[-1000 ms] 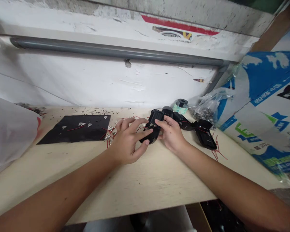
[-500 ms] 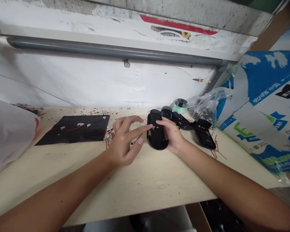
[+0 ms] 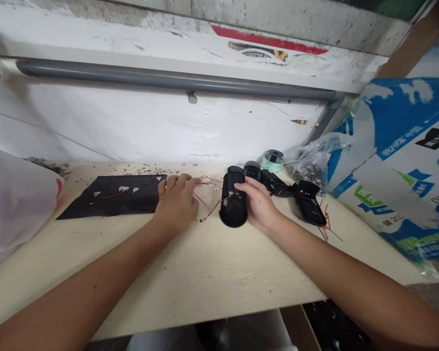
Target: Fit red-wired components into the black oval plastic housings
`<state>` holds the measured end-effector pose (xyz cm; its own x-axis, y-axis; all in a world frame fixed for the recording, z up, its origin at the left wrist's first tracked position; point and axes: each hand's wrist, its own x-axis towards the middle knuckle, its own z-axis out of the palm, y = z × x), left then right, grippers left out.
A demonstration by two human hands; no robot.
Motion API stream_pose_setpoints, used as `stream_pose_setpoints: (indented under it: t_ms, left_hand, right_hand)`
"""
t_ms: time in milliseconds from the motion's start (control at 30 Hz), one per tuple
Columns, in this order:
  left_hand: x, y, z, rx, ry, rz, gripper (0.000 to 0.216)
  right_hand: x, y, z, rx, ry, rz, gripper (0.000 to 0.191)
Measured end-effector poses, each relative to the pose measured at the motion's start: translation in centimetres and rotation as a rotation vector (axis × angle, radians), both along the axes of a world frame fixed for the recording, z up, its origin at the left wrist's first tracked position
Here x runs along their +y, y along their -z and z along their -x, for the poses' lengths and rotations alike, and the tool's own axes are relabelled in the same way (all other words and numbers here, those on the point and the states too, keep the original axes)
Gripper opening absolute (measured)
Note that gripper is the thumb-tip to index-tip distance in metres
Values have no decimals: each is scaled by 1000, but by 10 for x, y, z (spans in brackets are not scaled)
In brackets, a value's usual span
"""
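Black housing [image 3: 233, 210]: at the centre of the clock used here, 12 toward the wall; long, round-ended, its recessed face turned up; whether its underside touches the counter [image 3: 205, 285] cannot be told.
Right hand [image 3: 262, 204]: at 3 o'clock, its grip closed on the housing, thumb over the upper right edge, the other fingers mostly hidden.
Left hand [image 3: 177, 202]: at 9 o'clock, apart from the housing, fingers bent downward at the edge of the black sheet; whether its grip is wide, narrow or holding something cannot be told, the fingertips being hidden.
Red wires [image 3: 205, 181]: loose at 10 o'clock, near small metal pieces; 1 more reaches the housing's edge at 9 o'clock.
Black sheet [image 3: 111, 201]: flat at 9 o'clock, bearing several small pale pieces and a red strand.
Black shell [image 3: 311, 210]: on the counter at 3 o'clock.
Tape roll [image 3: 272, 163]: between 1 and 2 o'clock.
Clear bag [image 3: 310, 168]: at 2 o'clock, full of small metal parts, beside a blue-and-white carton [image 3: 398, 161].
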<state>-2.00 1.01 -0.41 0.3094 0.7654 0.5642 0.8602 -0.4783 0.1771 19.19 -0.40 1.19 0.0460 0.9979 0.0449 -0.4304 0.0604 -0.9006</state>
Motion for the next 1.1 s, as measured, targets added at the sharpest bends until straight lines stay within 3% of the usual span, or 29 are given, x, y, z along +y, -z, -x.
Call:
stream_pose_setpoints:
  t_ms: [200, 400, 467, 567, 633, 800, 933, 1100]
  left_hand:
    - [9, 2, 10, 152, -129, 48, 34]
    - [20, 0, 18, 138, -82, 96, 29]
    - [22, 1, 18, 149, -57, 91, 28]
    - [23, 3, 18, 152, -26, 64, 31]
    - [23, 4, 17, 132, -14, 50, 32]
    - [25, 4, 19, 102, -56, 31, 27]
    - [26, 2, 20, 83, -66, 41, 26]
    - [27, 3, 19, 104, -59, 2, 27]
  right_hand:
    - [4, 6, -1, -44, 11, -30, 23]
    - [1, 13, 3, -166, -124, -13, 20]
    - [1, 13, 5, -184, -147, 12, 32]
    - [-1, 12, 7, -202, -107, 33, 65]
    - [-3, 11, 8, -245, -95, -23, 72]
    - [-6, 14, 8, -421, -92, -208, 49]
    - [-4, 18, 2, -663, 12, -337, 40]
    - [-3, 15, -6, -991, 80, -344, 39]
